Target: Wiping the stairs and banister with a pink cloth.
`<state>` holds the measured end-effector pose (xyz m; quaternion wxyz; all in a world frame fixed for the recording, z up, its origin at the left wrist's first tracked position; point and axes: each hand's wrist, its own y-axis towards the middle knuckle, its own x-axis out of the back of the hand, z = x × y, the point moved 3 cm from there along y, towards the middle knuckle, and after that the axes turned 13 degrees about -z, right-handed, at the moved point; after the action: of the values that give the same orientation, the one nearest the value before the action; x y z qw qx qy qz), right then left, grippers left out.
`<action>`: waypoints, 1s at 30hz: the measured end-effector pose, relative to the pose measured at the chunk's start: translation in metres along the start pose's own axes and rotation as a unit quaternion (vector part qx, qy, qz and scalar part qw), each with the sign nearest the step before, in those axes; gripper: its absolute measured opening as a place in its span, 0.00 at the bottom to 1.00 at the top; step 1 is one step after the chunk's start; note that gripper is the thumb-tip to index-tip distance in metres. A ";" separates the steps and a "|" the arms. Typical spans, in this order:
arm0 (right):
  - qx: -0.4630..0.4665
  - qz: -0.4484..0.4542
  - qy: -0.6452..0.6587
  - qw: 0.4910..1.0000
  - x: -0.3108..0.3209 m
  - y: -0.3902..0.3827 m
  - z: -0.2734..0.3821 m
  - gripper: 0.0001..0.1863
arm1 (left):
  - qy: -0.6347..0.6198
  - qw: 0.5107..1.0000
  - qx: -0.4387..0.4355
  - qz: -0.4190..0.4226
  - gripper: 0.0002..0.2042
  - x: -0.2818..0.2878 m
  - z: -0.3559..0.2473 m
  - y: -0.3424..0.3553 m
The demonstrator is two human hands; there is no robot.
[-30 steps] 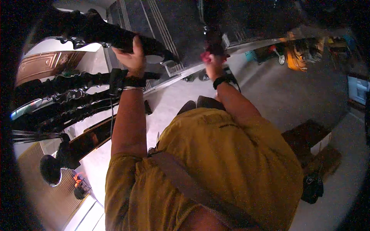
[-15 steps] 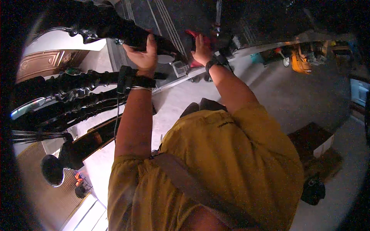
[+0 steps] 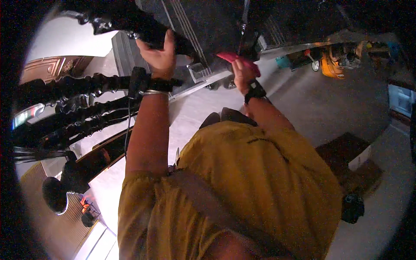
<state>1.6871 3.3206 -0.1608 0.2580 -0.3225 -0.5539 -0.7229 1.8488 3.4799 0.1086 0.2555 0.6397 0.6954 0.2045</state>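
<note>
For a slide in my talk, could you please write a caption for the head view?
Left hand against a glossy black rail; right hand holds a red cloth near a dark panel.

A dark carved bar (image 3: pixel 143 27), cropped at the far edge, hides fingers of the left hand (image 3: pixel 159 60); the red item (image 3: pixel 250 65) at right is blurred.

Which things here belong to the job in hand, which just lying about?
Seemingly in use:
glossy black ornate long piece, at left hand
pinkish-red cloth, at right hand

Seemingly lying about:
bulky orange-yellow object
brown block with pale end
rumpled black bundle
</note>
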 end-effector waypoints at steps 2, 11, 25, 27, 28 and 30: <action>-0.100 0.113 0.063 0.987 -0.002 0.004 -0.023 0.23 | 0.003 1.000 0.010 -0.001 0.22 -0.001 -0.001 0.000; -0.194 -0.015 0.242 0.951 0.020 0.033 0.011 0.19 | -0.015 0.998 0.059 0.014 0.22 0.001 -0.003 0.001; -0.067 -0.005 0.083 0.994 -0.028 0.022 0.112 0.17 | 0.044 0.998 0.014 0.031 0.25 0.006 -0.008 0.007; -0.076 -0.035 0.076 0.994 -0.028 0.020 0.116 0.16 | 0.011 1.000 -0.001 0.023 0.26 0.002 -0.015 0.005; -0.078 -0.039 0.074 0.993 -0.031 0.019 0.115 0.16 | 0.034 0.998 0.024 0.036 0.26 0.002 -0.016 0.004; -0.093 -0.004 0.093 0.991 -0.040 0.016 0.110 0.16 | 0.054 0.996 0.045 0.052 0.26 -0.002 -0.015 0.004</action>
<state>1.7450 3.4236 -0.1613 0.2744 -0.2743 -0.4592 -0.7991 1.8429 3.4795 0.1235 0.1775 0.6738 0.6827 0.2203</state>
